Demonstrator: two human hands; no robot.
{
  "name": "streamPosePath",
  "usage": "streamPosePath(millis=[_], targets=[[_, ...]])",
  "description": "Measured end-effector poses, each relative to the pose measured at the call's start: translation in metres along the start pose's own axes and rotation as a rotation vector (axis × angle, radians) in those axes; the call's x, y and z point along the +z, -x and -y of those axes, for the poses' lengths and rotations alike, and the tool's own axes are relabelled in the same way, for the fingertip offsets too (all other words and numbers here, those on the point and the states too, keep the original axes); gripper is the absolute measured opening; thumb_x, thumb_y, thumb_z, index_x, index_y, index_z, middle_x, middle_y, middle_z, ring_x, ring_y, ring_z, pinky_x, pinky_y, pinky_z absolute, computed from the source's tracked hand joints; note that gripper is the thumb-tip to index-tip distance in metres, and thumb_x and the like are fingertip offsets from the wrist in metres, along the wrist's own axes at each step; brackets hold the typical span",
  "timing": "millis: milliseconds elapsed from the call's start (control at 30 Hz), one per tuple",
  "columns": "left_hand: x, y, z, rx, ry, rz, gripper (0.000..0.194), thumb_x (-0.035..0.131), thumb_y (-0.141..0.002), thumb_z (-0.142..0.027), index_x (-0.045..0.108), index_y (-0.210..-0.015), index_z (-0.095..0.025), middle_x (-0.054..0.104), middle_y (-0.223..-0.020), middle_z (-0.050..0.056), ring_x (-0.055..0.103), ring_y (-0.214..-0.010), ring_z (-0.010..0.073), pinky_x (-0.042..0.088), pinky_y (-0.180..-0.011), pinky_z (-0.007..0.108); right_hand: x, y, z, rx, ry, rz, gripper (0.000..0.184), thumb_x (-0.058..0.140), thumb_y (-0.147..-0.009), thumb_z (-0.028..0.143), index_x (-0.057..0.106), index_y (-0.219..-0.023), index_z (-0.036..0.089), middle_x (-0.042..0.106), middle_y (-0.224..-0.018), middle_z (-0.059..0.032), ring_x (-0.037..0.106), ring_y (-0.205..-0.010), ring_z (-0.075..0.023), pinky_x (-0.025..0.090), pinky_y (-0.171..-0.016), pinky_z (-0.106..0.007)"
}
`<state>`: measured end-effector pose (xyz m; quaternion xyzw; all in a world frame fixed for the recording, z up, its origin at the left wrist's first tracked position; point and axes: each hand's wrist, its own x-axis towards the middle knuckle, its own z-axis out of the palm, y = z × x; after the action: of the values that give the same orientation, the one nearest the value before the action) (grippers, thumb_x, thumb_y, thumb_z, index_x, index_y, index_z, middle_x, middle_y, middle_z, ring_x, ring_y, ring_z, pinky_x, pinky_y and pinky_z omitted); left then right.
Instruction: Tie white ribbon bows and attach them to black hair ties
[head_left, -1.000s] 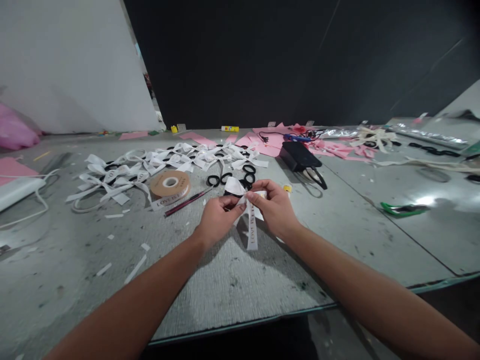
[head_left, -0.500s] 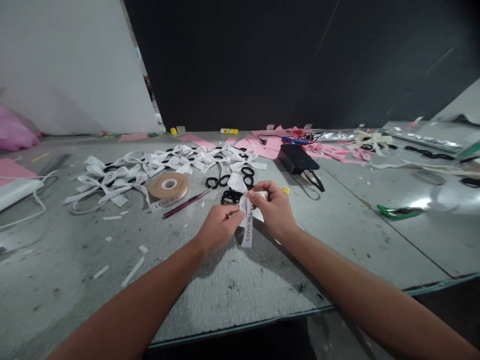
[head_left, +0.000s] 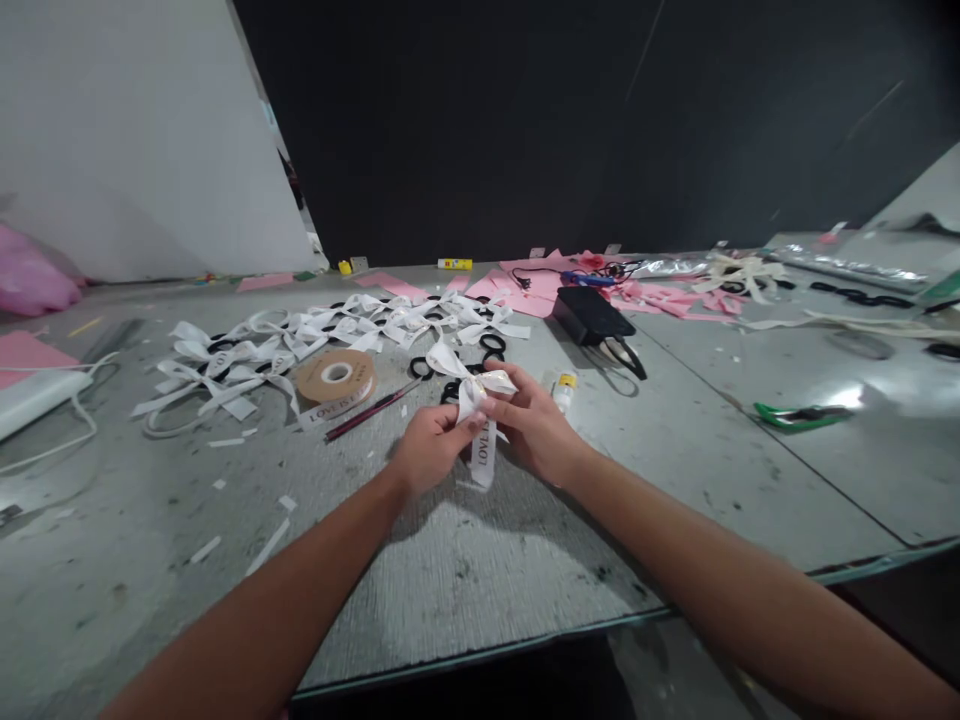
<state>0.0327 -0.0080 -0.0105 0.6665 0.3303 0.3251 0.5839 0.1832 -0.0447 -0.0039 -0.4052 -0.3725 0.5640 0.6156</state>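
Both my hands meet over the middle of the grey table [head_left: 465, 560] and pinch a white printed ribbon bow [head_left: 470, 392]. My left hand [head_left: 429, 448] grips the bow's knot from the left with closed fingers. My right hand [head_left: 527, 420] holds it from the right, thumb and fingers pressed on the loops. One ribbon tail hangs down between the hands. Just behind them lie black hair ties [head_left: 487, 348], a ribbon roll [head_left: 335, 378] and a dark red pen-like tool [head_left: 371, 408].
A pile of finished white bows [head_left: 315, 335] spreads at the back left. A black box [head_left: 594, 314], pink paper [head_left: 525, 285] and a small glue bottle [head_left: 563, 388] lie to the right. Green-handled scissors [head_left: 801, 415] sit far right. White scraps litter the left.
Both hands and the bow have shifted slightly left and toward me; the bow's loops now stand out wider above my fingers. The small bottle beside my right hand has come into sight.
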Motion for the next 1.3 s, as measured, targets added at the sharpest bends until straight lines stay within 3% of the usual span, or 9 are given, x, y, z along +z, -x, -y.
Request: streamPosePath(millis=[333, 533, 600, 733, 867, 967, 1067, 1200, 1300], targets=[[0.0, -0.002, 0.005, 0.006, -0.133, 0.112, 0.034, 0.06, -0.081, -0.045, 0.063, -0.07, -0.013, 0.052, -0.061, 0.0, 0.043, -0.057, 0.0121, 0.033, -0.056, 0.027, 0.0, -0.005, -0.001, -0.07, -0.136, -0.165, 0.053, 0.086, -0.059, 0.017, 0.057, -0.103, 0.023, 0.065, -0.074, 0.0063, 0.059, -0.065, -0.0097, 0.047, -0.062, -0.023], [-0.01, -0.003, 0.003, 0.055, -0.209, 0.408, 0.026, 0.065, -0.079, -0.04, 0.069, -0.081, -0.014, 0.058, -0.07, 0.001, 0.047, -0.064, 0.0136, 0.035, -0.061, 0.027, -0.004, -0.007, 0.004, -0.126, -0.168, -0.18, 0.044, 0.083, -0.063, 0.013, 0.057, -0.097, 0.024, 0.065, -0.073, 0.007, 0.059, -0.063, -0.0103, 0.048, -0.06, -0.024], [-0.015, -0.005, 0.003, 0.037, -0.104, 0.409, 0.027, 0.064, -0.079, -0.039, 0.071, -0.087, -0.014, 0.061, -0.074, 0.003, 0.05, -0.066, 0.014, 0.037, -0.063, 0.028, -0.005, -0.008, 0.006, -0.094, -0.202, -0.181, 0.043, 0.082, -0.063, 0.011, 0.058, -0.096, 0.024, 0.065, -0.074, 0.0067, 0.06, -0.064, -0.0106, 0.05, -0.06, -0.024], [-0.025, -0.012, 0.009, -0.011, 0.29, 0.2, 0.045, 0.058, -0.079, -0.052, 0.072, -0.094, -0.012, 0.067, -0.08, 0.008, 0.056, -0.068, 0.0166, 0.041, -0.06, 0.028, -0.007, -0.01, 0.009, 0.083, -0.298, -0.133, 0.04, 0.08, -0.064, 0.009, 0.057, -0.094, 0.022, 0.066, -0.077, 0.0044, 0.062, -0.064, -0.0109, 0.052, -0.059, -0.024], [-0.035, -0.019, 0.009, 0.016, 0.342, -0.201, 0.05, 0.055, -0.079, -0.059, 0.071, -0.079, -0.012, 0.061, -0.064, 0.005, 0.048, -0.053, 0.0114, 0.033, -0.048, 0.023, -0.008, -0.011, 0.007, 0.218, -0.283, -0.089, 0.045, 0.078, -0.064, 0.007, 0.057, -0.101, 0.021, 0.066, -0.08, 0.0028, 0.062, -0.063, -0.0094, 0.052, -0.058, -0.021], [-0.043, -0.026, 0.004, 0.026, 0.377, -0.483, 0.041, 0.056, -0.078, -0.053, 0.067, -0.074, -0.013, 0.051, -0.054, -0.001, 0.036, -0.041, 0.0073, 0.022, -0.04, 0.021, -0.007, -0.007, 0.002, 0.244, -0.013, -0.063, 0.054, 0.078, -0.067, 0.009, 0.055, -0.113, 0.022, 0.063, -0.075, 0.0038, 0.057, -0.056, -0.0084, 0.045, -0.049, -0.019], [-0.053, -0.03, -0.004, 0.051, 0.37, -0.632, 0.031, 0.053, -0.077, -0.044, 0.064, -0.076, -0.016, 0.047, -0.053, -0.004, 0.03, -0.037, 0.0069, 0.018, -0.038, 0.022, -0.003, -0.002, -0.003, 0.241, 0.365, -0.016, 0.064, 0.078, -0.07, 0.014, 0.05, -0.128, 0.021, 0.063, -0.076, 0.002, 0.057, -0.06, -0.011, 0.044, -0.05, -0.022], [-0.068, -0.031, -0.003, 0.052, -0.14, -0.73, 0.018, 0.056, -0.075, -0.033, 0.065, -0.08, -0.018, 0.05, -0.056, -0.004, 0.039, -0.044, 0.01, 0.029, -0.045, 0.024, 0.0, 0.002, -0.004, 0.184, 0.577, 0.078, 0.075, 0.075, -0.074, 0.018, 0.04, -0.14, 0.02, 0.067, -0.088, -0.0029, 0.064, -0.074, -0.0156, 0.05, -0.06, -0.026], [-0.075, -0.03, 0.005, 0.017, -0.648, -0.682, 0.019, 0.056, -0.074, -0.023, 0.068, -0.088, -0.018, 0.061, -0.067, 0.0, 0.056, -0.062, 0.0168, 0.04, -0.06, 0.028, -0.003, 0.002, -0.003, 0.058, 0.793, 0.098, 0.06, 0.07, -0.079, 0.024, 0.047, -0.134, 0.019, 0.068, -0.089, -0.0039, 0.062, -0.067, -0.0143, 0.048, -0.06, -0.027]])
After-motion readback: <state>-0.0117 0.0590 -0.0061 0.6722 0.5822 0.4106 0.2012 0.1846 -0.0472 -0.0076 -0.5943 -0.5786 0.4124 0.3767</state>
